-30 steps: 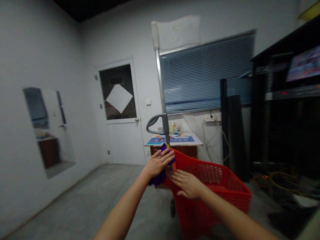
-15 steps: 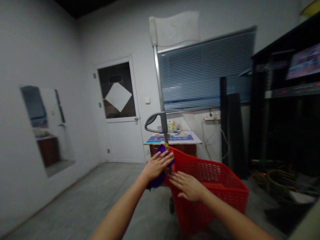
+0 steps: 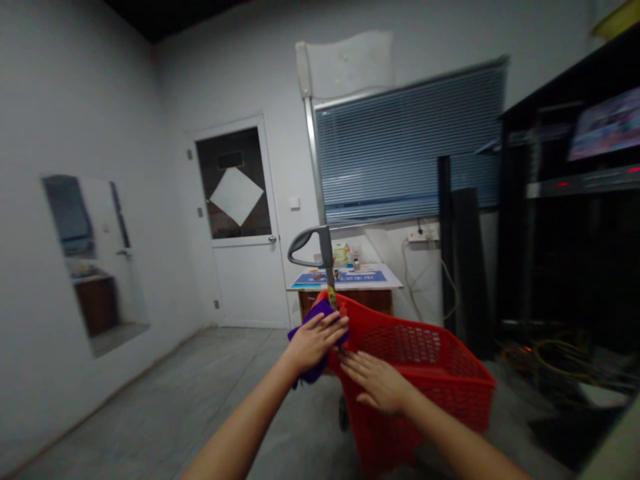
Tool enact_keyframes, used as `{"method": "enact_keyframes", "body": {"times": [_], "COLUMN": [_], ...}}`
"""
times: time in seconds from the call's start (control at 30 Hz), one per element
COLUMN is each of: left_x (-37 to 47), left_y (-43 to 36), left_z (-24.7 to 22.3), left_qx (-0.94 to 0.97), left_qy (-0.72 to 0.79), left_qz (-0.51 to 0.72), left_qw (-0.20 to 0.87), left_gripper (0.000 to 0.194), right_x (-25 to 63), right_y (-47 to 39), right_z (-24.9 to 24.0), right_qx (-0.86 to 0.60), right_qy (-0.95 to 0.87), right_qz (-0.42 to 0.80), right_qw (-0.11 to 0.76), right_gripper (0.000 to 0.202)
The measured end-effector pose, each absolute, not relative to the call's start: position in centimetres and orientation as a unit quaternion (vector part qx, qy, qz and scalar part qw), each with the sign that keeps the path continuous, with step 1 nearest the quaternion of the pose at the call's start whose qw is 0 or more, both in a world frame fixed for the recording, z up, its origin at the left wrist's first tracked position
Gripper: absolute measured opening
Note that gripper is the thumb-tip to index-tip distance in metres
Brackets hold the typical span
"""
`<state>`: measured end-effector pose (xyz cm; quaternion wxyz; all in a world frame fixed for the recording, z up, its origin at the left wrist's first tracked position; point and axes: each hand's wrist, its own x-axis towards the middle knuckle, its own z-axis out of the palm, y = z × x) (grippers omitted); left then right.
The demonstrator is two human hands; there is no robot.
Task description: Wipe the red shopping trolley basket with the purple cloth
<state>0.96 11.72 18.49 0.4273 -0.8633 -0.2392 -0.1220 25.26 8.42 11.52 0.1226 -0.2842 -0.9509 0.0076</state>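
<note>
A red plastic shopping cart (image 3: 435, 353) with a perforated basket stands in front of me. From its near corner rises an upright post (image 3: 329, 279) with a grey loop handle (image 3: 307, 247) and a white sign (image 3: 350, 63) at its top. My left hand (image 3: 315, 343) lies over a purple cloth (image 3: 310, 370) and holds it against the lower post and cart corner, fingers stretched across it. Just right of it, my right hand (image 3: 377, 381) rests with straight fingers on the cart's near rim. The palm sides of both hands are hidden.
Behind the cart is a small table (image 3: 350, 277) with bottles and a blue printed sheet. A white door (image 3: 250, 280) and a wall mirror (image 3: 95, 267) are at left. Dark panels (image 3: 470, 267), a black rack (image 3: 560, 260) and loose cables (image 3: 555, 353) are at right.
My left hand has slid slightly down the post with the purple cloth, whose upper edge now spreads further left. My right hand stays at the rim. The view has tilted slightly.
</note>
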Motion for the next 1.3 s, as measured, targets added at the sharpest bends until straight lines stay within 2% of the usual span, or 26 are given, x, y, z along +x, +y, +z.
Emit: {"method": "enact_keyframes", "body": {"times": [0.23,0.67,0.97,1.3], "left_x": [1.1,2.0,2.3,4.3], "left_y": [12.1,10.5,10.2,9.9], "left_z": [16.6,14.6,11.9,9.5], "left_qx": [-0.864,-0.838,-0.829,-0.821], "left_qy": [-0.235,-0.296,-0.319,-0.361], "left_qz": [-0.123,-0.160,-0.172,-0.186], "left_qw": [0.428,0.431,0.427,0.400], "left_gripper": [0.047,0.055,0.054,0.054], "right_x": [25.4,25.7,26.5,27.4], "right_y": [8.2,7.2,7.0,7.3], "right_z": [10.6,9.7,7.8,6.7], "right_qx": [-0.331,-0.360,-0.422,-0.427], "right_qy": [-0.937,-0.926,-0.899,-0.894], "right_qz": [0.030,0.021,0.011,0.001], "right_qw": [0.105,0.110,0.121,0.135], "right_gripper": [0.074,0.077,0.077,0.077]}}
